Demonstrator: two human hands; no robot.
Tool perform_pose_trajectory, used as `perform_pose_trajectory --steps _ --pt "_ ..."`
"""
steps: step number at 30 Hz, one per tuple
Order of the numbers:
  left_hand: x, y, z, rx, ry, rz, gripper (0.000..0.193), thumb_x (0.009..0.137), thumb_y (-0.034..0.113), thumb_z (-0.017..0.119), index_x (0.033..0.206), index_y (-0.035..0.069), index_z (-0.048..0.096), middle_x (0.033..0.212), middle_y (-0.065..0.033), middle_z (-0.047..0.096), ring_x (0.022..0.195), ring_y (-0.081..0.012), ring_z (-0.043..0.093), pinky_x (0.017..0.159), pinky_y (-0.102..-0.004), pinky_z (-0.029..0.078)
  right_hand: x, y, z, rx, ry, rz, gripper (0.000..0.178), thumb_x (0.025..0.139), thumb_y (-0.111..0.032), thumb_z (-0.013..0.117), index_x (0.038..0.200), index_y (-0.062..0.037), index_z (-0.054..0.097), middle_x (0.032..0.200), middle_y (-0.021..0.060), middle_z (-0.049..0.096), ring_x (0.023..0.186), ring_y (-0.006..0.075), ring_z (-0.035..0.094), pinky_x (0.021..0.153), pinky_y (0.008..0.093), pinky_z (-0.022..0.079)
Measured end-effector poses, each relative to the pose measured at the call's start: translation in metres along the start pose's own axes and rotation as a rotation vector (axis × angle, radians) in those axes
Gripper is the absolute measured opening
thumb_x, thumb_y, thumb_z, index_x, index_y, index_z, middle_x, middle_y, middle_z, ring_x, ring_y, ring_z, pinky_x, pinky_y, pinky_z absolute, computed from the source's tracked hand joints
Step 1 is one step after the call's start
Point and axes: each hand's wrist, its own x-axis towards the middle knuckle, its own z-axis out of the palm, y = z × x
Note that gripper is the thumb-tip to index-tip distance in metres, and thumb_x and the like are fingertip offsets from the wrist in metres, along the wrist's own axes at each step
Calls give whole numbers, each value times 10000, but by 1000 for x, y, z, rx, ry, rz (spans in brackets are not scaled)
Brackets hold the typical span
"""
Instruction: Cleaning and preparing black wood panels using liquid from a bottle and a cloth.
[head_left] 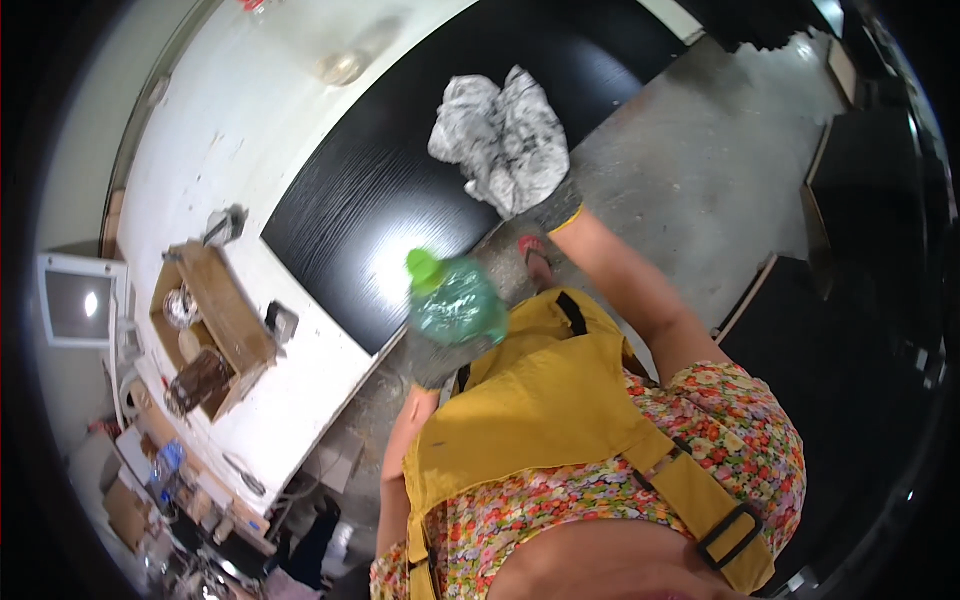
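Note:
My left hand (pixel 437 362), in a grey work glove, is closed around a translucent green plastic bottle (pixel 460 308) with a lime-green cap. The bottle is in front of my yellow apron, beside the near edge of a glossy black wood-grain board (pixel 345 200). A black-smudged white rag (pixel 515 140) lies bunched over that board's right edge. At the rag's lower end is my right hand (pixel 556 208), in a dark glove with a yellow cuff. It grips the rag, whose folds partly hide the fingers.
The board lies on a white worktable (pixel 290 375). An open brown box (pixel 225 330) holding jars stands on its left side, near a small dark object (pixel 281 322). Large black panels (pixel 780 340) stand at the right. Cluttered shelving (pixel 190 490) is at lower left.

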Motion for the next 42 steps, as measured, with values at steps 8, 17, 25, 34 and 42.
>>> perform_pose_trajectory --steps 8,17,25,34,42 --pt "62 -22 29 860 -99 40 593 708 204 805 1221 69 539 1144 -49 621 1034 -165 585 906 -315 473 -1 -40 -16 -52 -391 7 541 993 -389 375 1410 -46 338 1388 77 435 1235 212 462 1033 367 394" --pt "79 -32 60 -41 -39 -329 563 735 80 674 1262 4 492 1107 -131 618 955 -254 632 863 -355 526 -10 -73 -86 -705 -2 -335 428 1025 -291 329 1388 -69 377 1326 37 489 1217 148 458 1064 299 340" --pt "99 -24 77 4 -34 -367 464 750 115 723 1176 15 569 1039 -115 648 912 -205 632 820 -342 521 -10 -87 -29 -170 -27 6 575 985 -490 314 1263 -22 501 1109 128 620 986 260 610 910 374 495" --pt "107 -17 45 699 182 229 735 607 235 875 1227 61 520 1097 -72 642 977 -191 622 865 -327 500 18 -147 -6 7 97 -303 355 953 -326 506 1160 -47 580 1055 57 638 1002 235 603 870 356 511" --pt "104 -13 -29 917 990 587 372 661 63 801 994 -19 656 943 -114 670 818 -217 618 782 -331 505 31 -241 -123 -3042 224 -993 417 851 -355 499 1219 -162 538 1182 77 528 1214 243 440 948 361 410"
